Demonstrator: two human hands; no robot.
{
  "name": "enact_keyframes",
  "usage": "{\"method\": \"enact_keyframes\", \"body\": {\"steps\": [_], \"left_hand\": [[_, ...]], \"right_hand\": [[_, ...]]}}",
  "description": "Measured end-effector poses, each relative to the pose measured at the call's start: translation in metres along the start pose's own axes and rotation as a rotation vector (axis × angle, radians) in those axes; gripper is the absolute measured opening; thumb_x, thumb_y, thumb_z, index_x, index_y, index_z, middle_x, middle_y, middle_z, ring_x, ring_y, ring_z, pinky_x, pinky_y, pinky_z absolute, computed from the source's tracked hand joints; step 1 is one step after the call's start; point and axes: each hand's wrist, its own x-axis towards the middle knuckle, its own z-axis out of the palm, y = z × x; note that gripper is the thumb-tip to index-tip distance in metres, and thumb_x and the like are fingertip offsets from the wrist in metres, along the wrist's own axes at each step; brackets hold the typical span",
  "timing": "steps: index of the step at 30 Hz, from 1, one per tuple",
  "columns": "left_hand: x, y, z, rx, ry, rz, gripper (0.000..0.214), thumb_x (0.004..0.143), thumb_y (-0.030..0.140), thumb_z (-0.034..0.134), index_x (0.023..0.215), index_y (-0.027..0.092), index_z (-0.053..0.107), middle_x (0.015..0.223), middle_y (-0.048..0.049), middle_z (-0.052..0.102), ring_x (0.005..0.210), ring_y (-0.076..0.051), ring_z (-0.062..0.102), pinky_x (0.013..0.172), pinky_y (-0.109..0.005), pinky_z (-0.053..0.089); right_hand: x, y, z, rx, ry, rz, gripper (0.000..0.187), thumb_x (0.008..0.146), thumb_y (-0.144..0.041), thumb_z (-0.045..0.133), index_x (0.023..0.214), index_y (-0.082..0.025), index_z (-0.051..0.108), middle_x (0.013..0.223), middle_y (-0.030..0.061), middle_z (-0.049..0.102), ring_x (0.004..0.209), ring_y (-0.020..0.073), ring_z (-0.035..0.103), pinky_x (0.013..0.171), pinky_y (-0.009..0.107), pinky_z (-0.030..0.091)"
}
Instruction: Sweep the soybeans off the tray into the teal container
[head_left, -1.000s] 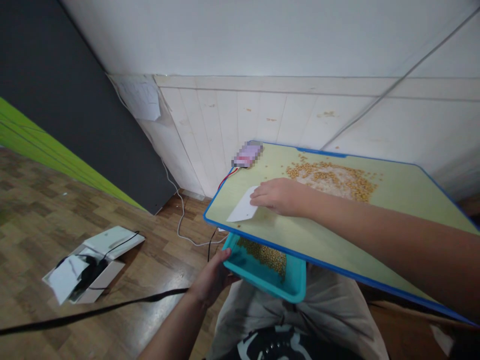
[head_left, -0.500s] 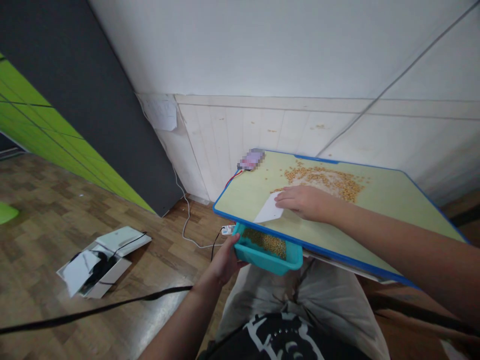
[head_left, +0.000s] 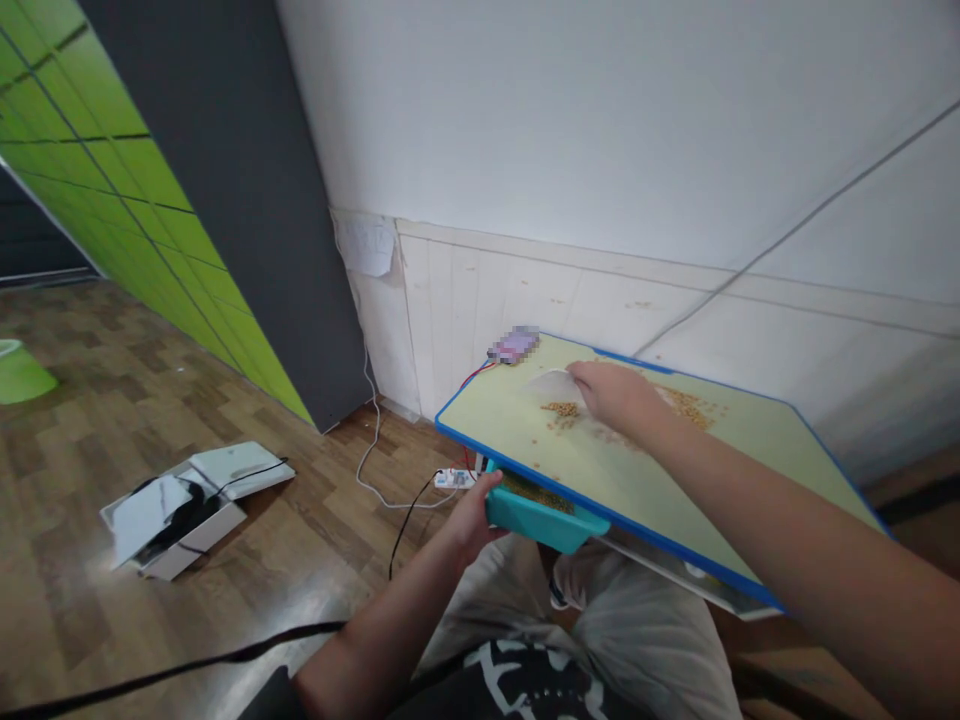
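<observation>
Currently: R-hand card shifted back, grain heap short of table edge

Table top, blue-rimmed, is noted agst. the wall; table is scattered w/ loose grains. Teal tub is held below the near edge by L hand: thumb over end wall, other fingers mostly hidden, grip judged firm. Tub grains are partly visible inside. Main grain patch, toward the rear, is partly covered by the R forearm.

White card is clamped in the fingertips of R hand, blurred, slightly raised. Since the prev. frame, card has been moved from nr. the edge to further back; small grain heap is now seen just in front of it. Judged: heap is positioned to be swept; transfer into tub not yet made.
</observation>
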Motion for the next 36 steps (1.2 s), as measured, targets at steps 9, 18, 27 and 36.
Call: {"method": "enact_keyframes", "body": {"steps": [9,18,27,36], "left_hand": [[-0.003,0.002,-0.003,0.026,-0.023,-0.022,0.055,0.083,0.051,0.070,0.131,0.025,0.059,0.127,-0.0101,0.070,0.113,-0.029,0.066,0.086,-0.041,0.055],[-0.011,0.011,-0.005,0.056,-0.061,-0.037,0.055,0.084,0.049,0.070,0.133,0.026,0.061,0.126,-0.0083,0.073,0.109,-0.028,0.069,0.082,-0.039,0.057],[-0.019,0.019,-0.007,0.111,-0.105,-0.062,0.049,0.090,0.046,0.061,0.134,0.026,0.062,0.138,-0.0092,0.071,0.126,-0.030,0.064,0.092,-0.042,0.054],[-0.019,0.020,-0.010,0.105,-0.121,-0.061,0.049,0.086,0.046,0.065,0.131,0.025,0.063,0.135,-0.0104,0.071,0.120,-0.029,0.065,0.085,-0.038,0.055]], "right_hand": [[0.024,-0.003,0.017,0.042,-0.167,0.024,0.034,0.096,-0.012,0.048,0.122,-0.018,0.069,0.117,0.0175,0.077,0.104,0.0266,0.073,0.077,0.032,0.051],[0.031,-0.009,0.011,0.028,-0.221,-0.003,0.035,0.093,-0.013,0.055,0.125,-0.017,0.069,0.121,0.0183,0.076,0.107,0.0276,0.070,0.084,0.034,0.050],[0.042,0.008,0.000,0.131,-0.102,0.206,0.042,0.100,-0.016,0.043,0.136,-0.014,0.063,0.127,0.0211,0.072,0.111,0.0303,0.069,0.087,0.036,0.050],[0.037,0.040,-0.001,0.207,-0.140,0.486,0.044,0.095,-0.009,0.044,0.134,-0.004,0.066,0.135,0.0229,0.069,0.122,0.0300,0.065,0.095,0.034,0.051]]}}
